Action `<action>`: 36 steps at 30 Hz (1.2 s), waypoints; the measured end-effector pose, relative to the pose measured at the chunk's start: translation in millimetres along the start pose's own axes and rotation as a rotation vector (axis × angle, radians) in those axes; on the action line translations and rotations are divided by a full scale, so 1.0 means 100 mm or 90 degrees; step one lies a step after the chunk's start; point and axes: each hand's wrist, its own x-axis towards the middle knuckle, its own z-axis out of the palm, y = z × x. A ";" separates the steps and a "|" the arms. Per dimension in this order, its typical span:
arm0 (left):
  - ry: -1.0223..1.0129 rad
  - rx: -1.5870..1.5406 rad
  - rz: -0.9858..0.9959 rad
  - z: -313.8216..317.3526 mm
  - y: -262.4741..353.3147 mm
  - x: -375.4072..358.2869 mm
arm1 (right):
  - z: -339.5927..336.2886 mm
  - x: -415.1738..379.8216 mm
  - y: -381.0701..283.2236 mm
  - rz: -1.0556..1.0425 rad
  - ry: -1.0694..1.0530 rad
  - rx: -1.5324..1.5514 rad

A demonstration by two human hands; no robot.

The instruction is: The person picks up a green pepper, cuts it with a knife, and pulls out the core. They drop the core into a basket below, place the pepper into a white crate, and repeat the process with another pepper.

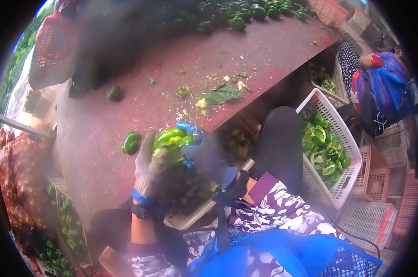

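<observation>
Wrapped round a cut green bell pepper (166, 138), my left hand (148, 164) wears a pale knit glove. My right hand (200, 150), in a blue glove, presses against the pepper's right side. It also grips a small knife (194, 117), whose thin blade points up and away from me; the handle is mostly hidden. A whole green bell pepper (131, 142) lies on the red table just left of my left hand. Beyond the knife are a torn green leaf (222, 94), pale pepper cores (202, 105) and scattered seeds. Below my hands, a container with dark scraps is blurred.
The red table (98, 161) spreads ahead, with a heap of green peppers (236, 22) at its far side. Right of my knee stands a white basket (354, 152) of cut peppers. Stacked crates (370, 221) and a seated person (387, 87) are farther right; red sacks (24, 171) are left.
</observation>
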 end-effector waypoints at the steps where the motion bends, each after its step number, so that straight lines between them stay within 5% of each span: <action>1: -0.047 -0.029 -0.007 -0.04 -0.01 0.03 | 0.00 -0.01 -0.02 0.003 0.002 0.003; 8: 0.008 0.118 -0.088 0.15 0.31 -0.07 | 0.02 -0.09 0.02 -0.049 -0.001 -0.053; 14: 0.097 0.296 0.083 0.08 -0.34 0.07 | 0.06 -0.08 0.11 -0.108 0.028 -0.050; 17: 0.114 0.176 -0.071 0.22 0.05 0.02 | 0.04 -0.10 0.09 -0.112 0.020 -0.025; 20: 0.122 0.189 -0.068 0.22 0.00 0.05 | -0.02 -0.07 0.06 -0.070 0.037 0.012; 23: 0.072 -0.069 -0.108 0.27 0.11 0.00 | -0.06 -0.07 0.01 -0.067 0.053 0.024; 26: -0.087 0.129 -0.094 0.14 0.13 -0.08 | -0.12 -0.08 -0.08 -0.041 0.080 0.039; 32: 0.009 0.197 -0.175 0.35 0.41 -0.15 | -0.16 -0.17 -0.07 -0.068 0.071 0.007; 36: 0.015 -0.012 -0.179 0.36 0.26 -0.17 | -0.20 -0.18 0.09 -0.171 0.043 -0.012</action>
